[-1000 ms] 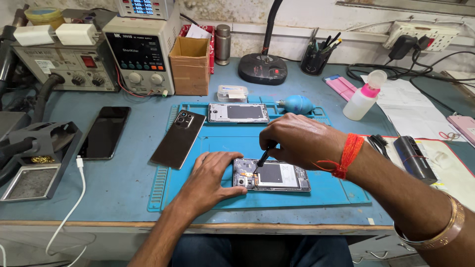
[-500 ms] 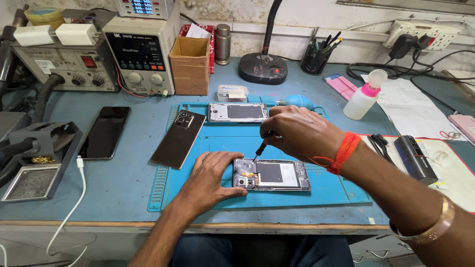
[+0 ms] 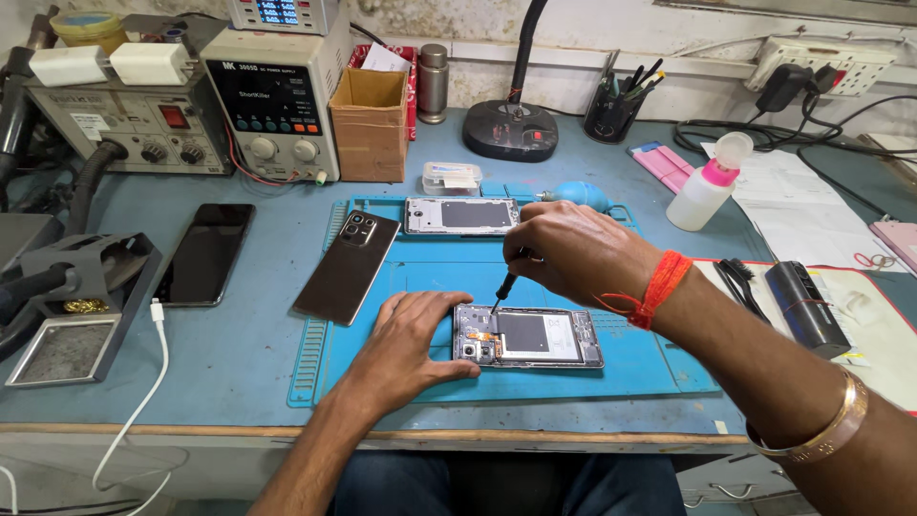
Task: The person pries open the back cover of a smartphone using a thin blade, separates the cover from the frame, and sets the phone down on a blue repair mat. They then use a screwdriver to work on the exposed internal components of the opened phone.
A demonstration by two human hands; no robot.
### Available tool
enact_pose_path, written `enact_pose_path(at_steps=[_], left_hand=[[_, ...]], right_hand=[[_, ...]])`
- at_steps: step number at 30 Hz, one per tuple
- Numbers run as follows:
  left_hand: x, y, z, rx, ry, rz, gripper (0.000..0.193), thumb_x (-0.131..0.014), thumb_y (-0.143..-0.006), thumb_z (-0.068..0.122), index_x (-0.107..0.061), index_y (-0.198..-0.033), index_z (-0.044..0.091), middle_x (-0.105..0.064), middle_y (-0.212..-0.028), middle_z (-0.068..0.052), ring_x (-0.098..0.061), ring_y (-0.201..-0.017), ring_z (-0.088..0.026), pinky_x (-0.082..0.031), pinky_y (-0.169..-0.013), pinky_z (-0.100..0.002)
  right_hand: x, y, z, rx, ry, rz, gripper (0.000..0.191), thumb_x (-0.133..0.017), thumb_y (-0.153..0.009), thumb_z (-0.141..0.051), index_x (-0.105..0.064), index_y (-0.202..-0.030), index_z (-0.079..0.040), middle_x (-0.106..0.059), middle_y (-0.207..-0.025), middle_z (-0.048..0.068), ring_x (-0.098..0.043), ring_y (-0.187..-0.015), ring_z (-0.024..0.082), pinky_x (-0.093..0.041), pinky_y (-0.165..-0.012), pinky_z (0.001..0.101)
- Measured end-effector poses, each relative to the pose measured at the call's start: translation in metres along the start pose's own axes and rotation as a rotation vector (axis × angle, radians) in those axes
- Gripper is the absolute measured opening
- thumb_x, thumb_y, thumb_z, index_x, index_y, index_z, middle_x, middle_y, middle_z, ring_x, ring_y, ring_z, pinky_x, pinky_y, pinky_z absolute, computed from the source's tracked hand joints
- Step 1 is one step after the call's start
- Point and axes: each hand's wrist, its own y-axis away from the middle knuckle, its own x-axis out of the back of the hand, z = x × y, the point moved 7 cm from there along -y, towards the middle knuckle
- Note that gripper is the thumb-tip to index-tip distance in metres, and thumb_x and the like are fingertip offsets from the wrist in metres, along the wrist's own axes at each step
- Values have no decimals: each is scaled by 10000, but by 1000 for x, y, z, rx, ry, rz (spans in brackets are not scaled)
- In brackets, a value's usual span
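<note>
Both hands [image 3: 420,334] on opened phone [image 3: 530,336]

Both forearms bare, no sleeves. Right wrist: orange-red thread band [image 3: 655,285], knotted, loose ends. Higher on right forearm: plain gold-coloured metal bangle [image 3: 820,432]. Dark blue trousers [image 3: 497,483] at the lap.

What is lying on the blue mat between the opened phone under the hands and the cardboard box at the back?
In the head view, a second opened phone frame and a small clear plastic case lie between the opened phone and the cardboard box.
</note>
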Motion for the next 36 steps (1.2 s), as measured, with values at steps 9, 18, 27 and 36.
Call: enact_pose_path(at_steps=[9, 18, 27, 36], left_hand=[[1, 0, 3, -33, -9, 8, 835, -883, -656, 474, -570, -1360, 149, -635, -1336, -92, -501, -1341, -277, -270, -1162, -469], [2, 0, 2, -1, -10, -4, 829, -898, -653, 444, -566, -1356, 154, -625, -1328, -100, -488, -1338, -287, -244, -1165, -483], [1, 1, 1, -23, -1, 10, 827, -886, -644, 450, -574, -1350, 152, -638, -1315, -101, -509, -1322, -286, -296, -1143, -462], [0, 1, -1, -31, 3, 20, 826, -876, -654, 462, -576, -1356, 149, -635, -1330, -100, -511, -1323, -286, -303, -1148, -461]], right_hand=[[-7, -4, 1, -84, 116, -107, 178, -672, -927, -284, -770, -912, -136, -728, -947, 108, -688, -926, 315, -548, -838, 449], [-18, -4, 14, -191, 161, -173, 297, -687, -974, -397, -755, -1030, -114, -762, -1010, 172, -707, -953, 340, -558, -858, 459], [-2, -8, -14, 255, 15, 113, 258, -741, -788, -255, -767, -989, -95, -708, -921, 143, -692, -875, 350, -538, -728, 481], [0, -7, -14, 164, 40, 54, 274, -737, -802, -253, -764, -1042, -123, -711, -987, 143, -682, -934, 358, -545, -763, 491]])
